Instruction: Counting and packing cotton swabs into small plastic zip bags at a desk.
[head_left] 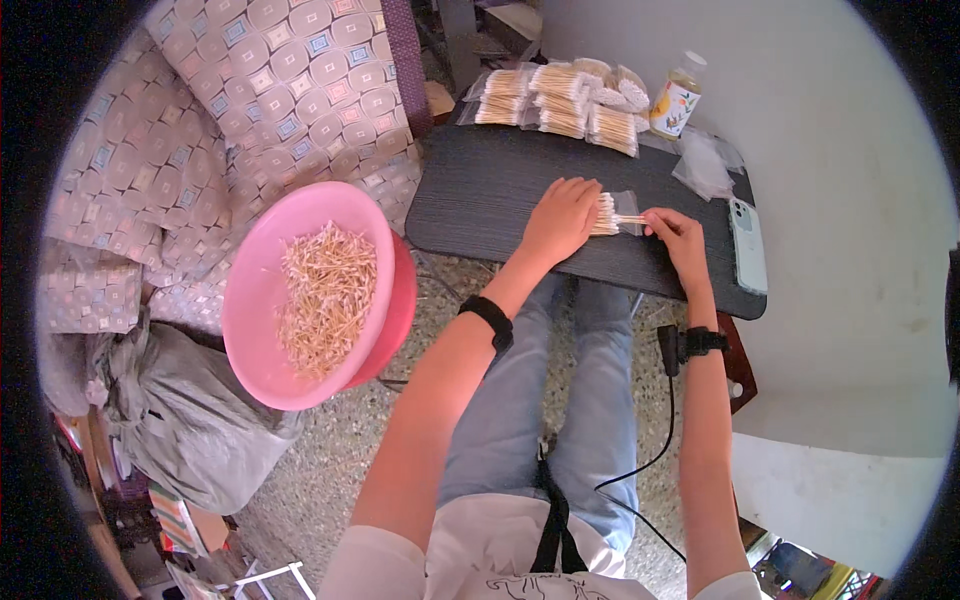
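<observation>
"On the black table (480,190), what's the left hand (562,222) doing?"

"Lying palm down over the near end of a clear bag (627,200) and its cotton swabs (606,214), fingers side by side — whether they grip, I can't tell."

"And the right hand (675,238)?"

"Thumb and fingertips pinched together on a few sticks (630,219) — these point toward those swabs, over or in the bag, I can't tell which."

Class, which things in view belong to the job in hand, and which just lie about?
Likely job things:
clear bag under left hand
swabs pinched by right hand
packed swab bags
loose swabs in pink basin
flat clear bags

Likely lying about:
phone
bottle
grey sack
</observation>
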